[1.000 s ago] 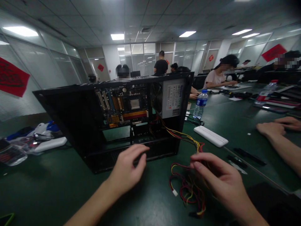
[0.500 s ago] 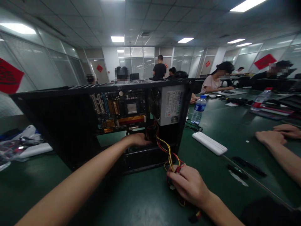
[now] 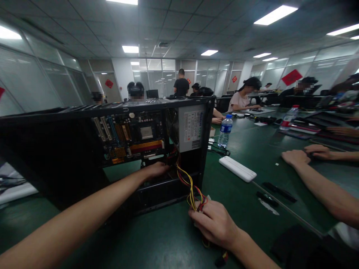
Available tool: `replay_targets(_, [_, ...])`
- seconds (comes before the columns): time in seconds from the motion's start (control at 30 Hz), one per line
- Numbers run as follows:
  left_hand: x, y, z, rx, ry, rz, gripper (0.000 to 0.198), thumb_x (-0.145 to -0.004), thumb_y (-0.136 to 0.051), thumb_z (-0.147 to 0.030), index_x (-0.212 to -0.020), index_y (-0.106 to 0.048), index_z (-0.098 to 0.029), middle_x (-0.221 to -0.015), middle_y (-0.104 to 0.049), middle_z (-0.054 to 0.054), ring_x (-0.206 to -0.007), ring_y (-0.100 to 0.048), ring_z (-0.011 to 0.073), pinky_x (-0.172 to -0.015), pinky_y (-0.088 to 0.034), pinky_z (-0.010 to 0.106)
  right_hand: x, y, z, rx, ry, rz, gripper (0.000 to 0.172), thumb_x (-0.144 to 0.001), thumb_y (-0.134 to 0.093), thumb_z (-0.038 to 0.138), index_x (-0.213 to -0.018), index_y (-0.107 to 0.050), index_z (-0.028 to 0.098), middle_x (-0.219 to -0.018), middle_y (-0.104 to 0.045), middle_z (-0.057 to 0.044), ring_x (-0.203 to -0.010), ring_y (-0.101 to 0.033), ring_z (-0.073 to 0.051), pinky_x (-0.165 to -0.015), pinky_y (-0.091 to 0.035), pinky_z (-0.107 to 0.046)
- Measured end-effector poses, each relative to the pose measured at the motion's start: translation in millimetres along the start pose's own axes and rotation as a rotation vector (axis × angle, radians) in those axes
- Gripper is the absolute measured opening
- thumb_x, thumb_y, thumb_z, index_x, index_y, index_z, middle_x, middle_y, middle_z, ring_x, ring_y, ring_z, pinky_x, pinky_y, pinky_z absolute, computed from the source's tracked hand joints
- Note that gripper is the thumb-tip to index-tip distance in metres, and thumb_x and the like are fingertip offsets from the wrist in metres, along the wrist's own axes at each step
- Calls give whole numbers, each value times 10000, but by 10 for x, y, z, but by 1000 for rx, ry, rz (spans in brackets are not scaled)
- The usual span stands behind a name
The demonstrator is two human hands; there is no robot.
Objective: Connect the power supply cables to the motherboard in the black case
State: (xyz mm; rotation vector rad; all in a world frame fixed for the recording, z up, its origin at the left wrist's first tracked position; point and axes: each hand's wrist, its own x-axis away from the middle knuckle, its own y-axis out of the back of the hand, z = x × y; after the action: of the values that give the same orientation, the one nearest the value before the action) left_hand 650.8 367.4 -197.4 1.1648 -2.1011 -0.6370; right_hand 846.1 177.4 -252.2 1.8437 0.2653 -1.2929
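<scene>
An opened black computer case stands on the green table in front of me, its inside facing me. Within it are a motherboard and, at the upper right, a silver power supply. My left hand reaches into the lower part of the case, close to the wires below the power supply; its fingertips are lost in shadow. Outside the case, low on the right, my right hand is closed around a bundle of yellow, red and black power cables. A dark connector dangles beneath that hand.
Right of the case are a water bottle, a white power strip and dark strips on the green table. Another person's forearms rest at the right. Further people sit behind, near a second bottle.
My view has turned to the right, so the case and both hands appear further left. The right hand keeps its hold on the cables, and the left hand stays inside the case.
</scene>
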Motion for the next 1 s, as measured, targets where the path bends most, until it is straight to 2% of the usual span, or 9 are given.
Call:
replay_targets(0.13, [63,58,-19,-156,-198,-124,230,-913,-568,-287,-762,-687,-161,-749,-667,39,-746,-627,193,-694,-438,256,13,13,-3,19,0,-15,218,-1033,-400,134,-992,-611,173,-715,-612,-38,-610,-526,-155,-603,-382,-275])
replay_targets(0.23, [149,132,-75,-254,-309,-263,213,-915,-519,-238,-850,-708,-165,-870,-717,78,-912,-657,239,-799,-453,289,36,2,-1,21,-1,-2,210,-1023,-403,130,-1010,-608,173,-744,-625,-43,-618,-535,-156,-601,-387,-281])
replay_targets(0.4, [431,286,-207,-322,-443,-502,246,-946,-461,-271,-933,-683,-166,-945,-702,100,-917,-626,244,-808,-414,327,102,-27,-5,20,-36,41,204,-987,-420,130,-1030,-613,180,-746,-628,-48,-636,-563,-179,-596,-395,-298])
replay_targets(0.57, [823,467,-414,-316,-593,-692,305,-882,-530,-346,-632,-572,-177,-788,-575,53,-774,-550,197,-684,-348,304,71,-55,78,-101,-124,91,226,-921,-450,93,-1048,-612,185,-824,-667,-66,-702,-606,-182,-634,-430,-293])
replay_targets(0.67, [965,569,-549,-207,-602,-577,335,-873,-544,-422,-673,-637,-169,-835,-635,55,-800,-579,198,-700,-382,295,-75,-99,242,-250,-211,190,263,-905,-487,106,-1116,-613,200,-949,-699,-68,-845,-653,-192,-740,-499,-299])
replay_targets(0.77, [1014,656,-657,-100,-464,-404,449,-907,-503,-537,-706,-658,-168,-656,-635,26,-648,-567,178,-631,-386,280,-285,-170,429,-351,-257,400,311,-945,-563,231,-1255,-591,237,-1165,-696,-65,-1041,-665,-221,-889,-538,-329])
replay_targets(0.83, [1031,711,-719,-64,-433,-352,484,-918,-492,-571,-680,-624,-171,-551,-575,6,-550,-522,155,-568,-367,265,-424,-212,515,-386,-288,533,393,-958,-609,334,-1340,-557,256,-1295,-661,-66,-1141,-650,-253,-963,-539,-361])
replay_targets(0.93, [1080,797,-835,-41,-450,-300,476,-921,-505,-569,-717,-644,-162,-520,-523,-7,-496,-468,131,-508,-341,247,-605,-202,554,-437,-278,648,499,-948,-660,429,-1397,-535,251,-1334,-656,-78,-1139,-669,-273,-938,-551,-346])
replay_targets(1.0, [1131,855,-943,9,-438,-201,434,-908,-542,-541,-793,-687,-148,-598,-582,7,-533,-509,131,-515,-372,237,-710,-115,529,-463,-246,690,538,-930,-703,436,-1401,-535,239,-1288,-685,-79,-1090,-697,-252,-853,-554,-296])
